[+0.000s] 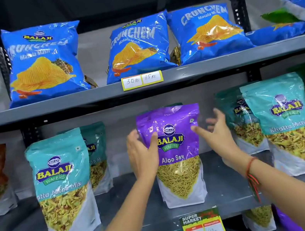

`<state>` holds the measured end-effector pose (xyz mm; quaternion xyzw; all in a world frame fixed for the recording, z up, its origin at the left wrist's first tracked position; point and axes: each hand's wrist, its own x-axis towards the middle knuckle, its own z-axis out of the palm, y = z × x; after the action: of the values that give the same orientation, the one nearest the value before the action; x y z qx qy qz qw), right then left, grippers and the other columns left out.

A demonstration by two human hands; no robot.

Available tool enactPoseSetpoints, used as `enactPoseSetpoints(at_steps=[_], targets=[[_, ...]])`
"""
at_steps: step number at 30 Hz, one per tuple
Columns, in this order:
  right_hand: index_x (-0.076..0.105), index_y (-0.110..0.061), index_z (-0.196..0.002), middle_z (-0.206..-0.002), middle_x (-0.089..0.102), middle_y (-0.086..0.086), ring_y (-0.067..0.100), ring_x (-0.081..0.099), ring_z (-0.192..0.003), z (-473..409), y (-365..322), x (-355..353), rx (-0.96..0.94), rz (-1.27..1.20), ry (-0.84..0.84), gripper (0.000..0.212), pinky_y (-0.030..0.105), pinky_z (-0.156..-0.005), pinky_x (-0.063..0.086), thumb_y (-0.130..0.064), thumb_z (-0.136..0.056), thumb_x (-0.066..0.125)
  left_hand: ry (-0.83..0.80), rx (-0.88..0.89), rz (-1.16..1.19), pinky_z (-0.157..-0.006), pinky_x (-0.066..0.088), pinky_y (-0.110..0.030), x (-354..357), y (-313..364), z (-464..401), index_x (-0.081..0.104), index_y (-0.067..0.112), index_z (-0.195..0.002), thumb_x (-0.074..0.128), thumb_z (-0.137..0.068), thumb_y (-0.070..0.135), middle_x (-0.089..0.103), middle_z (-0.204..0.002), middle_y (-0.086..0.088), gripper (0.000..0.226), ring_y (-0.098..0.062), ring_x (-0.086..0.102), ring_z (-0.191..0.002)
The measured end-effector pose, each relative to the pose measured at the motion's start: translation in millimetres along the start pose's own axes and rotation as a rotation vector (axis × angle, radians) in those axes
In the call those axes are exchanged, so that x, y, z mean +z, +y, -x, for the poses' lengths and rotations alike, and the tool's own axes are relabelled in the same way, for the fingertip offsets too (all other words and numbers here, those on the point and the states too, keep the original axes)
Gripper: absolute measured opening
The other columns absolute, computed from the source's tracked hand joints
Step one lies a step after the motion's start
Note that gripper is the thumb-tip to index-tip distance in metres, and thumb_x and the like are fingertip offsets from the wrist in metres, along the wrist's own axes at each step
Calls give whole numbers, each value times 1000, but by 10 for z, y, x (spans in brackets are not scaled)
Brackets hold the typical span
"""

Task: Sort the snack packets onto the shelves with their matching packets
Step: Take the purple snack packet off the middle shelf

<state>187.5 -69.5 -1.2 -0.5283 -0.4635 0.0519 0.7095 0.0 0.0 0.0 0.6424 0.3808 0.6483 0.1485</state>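
Item: purple packet (176, 151), frame centre, upright on middle shelf (125, 218) among teal packets (62, 184) | Grip: my left hand (141, 154) and right hand (214, 133) spread, thumbs touching its sides, not clamped | Status: misplaced; purple ones seemingly on the shelf below, move pending.

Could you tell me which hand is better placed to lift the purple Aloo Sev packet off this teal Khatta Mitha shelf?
Probably left: the left hand already touches the Aloo Sev packet at its edge, while the right hand hovers open beside it.
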Motion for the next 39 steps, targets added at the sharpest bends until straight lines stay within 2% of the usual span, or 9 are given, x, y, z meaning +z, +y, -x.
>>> enactPoseSetpoints(at_steps=[3,6,13,18,24,28,31,37,39], targets=[[66,-19,-117,-111,73,1,23,68,-110,41,260,32,180,-62,-295,42,25,-87,47,-36,-80,78,-43,-194,175,-89,53,-43,111,-192,35,57,31,-97,68,-80,52,71,-103,0,29,-20,67,-93],[78,-14,-101,-101,81,5,25,74,-104,99,464,83,185,-125,-388,24,27,-89,54,-27,-81,78,16,-284,282,-86,55,-43,132,-277,79,62,34,-82,71,-74,55,70,-83,10,25,-16,69,-83],[80,-4,-93,-91,81,11,26,77,-93,168,445,185,175,-169,-225,15,32,-82,60,-14,-83,76,96,-377,324,-80,58,-45,105,-430,77,74,18,-75,70,-73,50,74,-68,0,32,-24,68,-68],[74,7,-85,-86,80,19,21,72,-80,307,260,192,105,-122,-200,32,57,-89,57,-24,-79,79,113,-346,285,-77,58,-47,-101,-305,109,70,20,-72,66,-81,44,71,-68,1,25,-24,66,-67],[81,-13,-82,-82,82,6,16,76,-78,703,-201,160,56,-287,-247,6,33,-75,60,-15,-84,75,241,-203,391,-66,52,-33,-613,50,406,64,27,-71,66,-88,28,69,-73,0,18,-13,59,-65],[79,-6,-79,-84,81,12,17,72,-76,1142,-305,158,93,-399,-304,9,30,-73,58,-13,-83,75,277,-174,514,-60,48,-14,-1017,121,744,66,21,-75,64,-90,15,69,-65,11,17,5,57,-57],[80,-7,-79,-87,81,14,18,71,-76,1594,-164,157,180,-457,-392,9,32,-72,58,-10,-83,73,239,-203,530,-61,53,-15,-1308,-44,1135,69,22,-72,63,-91,16,73,-66,13,20,1,60,-63],[78,2,-89,-92,80,18,19,71,-79,2413,491,253,444,-423,-562,14,28,-73,57,-9,-83,72,221,-291,313,-61,50,-12,-1628,-763,1988,72,30,-69,65,-87,17,73,-65,14,23,2,58,-60],[77,4,-89,-93,77,27,18,68,-78,2593,815,363,522,-350,-588,28,32,-70,56,-22,-79,79,212,-337,205,-60,48,-8,-1629,-1075,2192,70,28,-67,67,-87,12,71,-63,19,26,6,57,-57]])
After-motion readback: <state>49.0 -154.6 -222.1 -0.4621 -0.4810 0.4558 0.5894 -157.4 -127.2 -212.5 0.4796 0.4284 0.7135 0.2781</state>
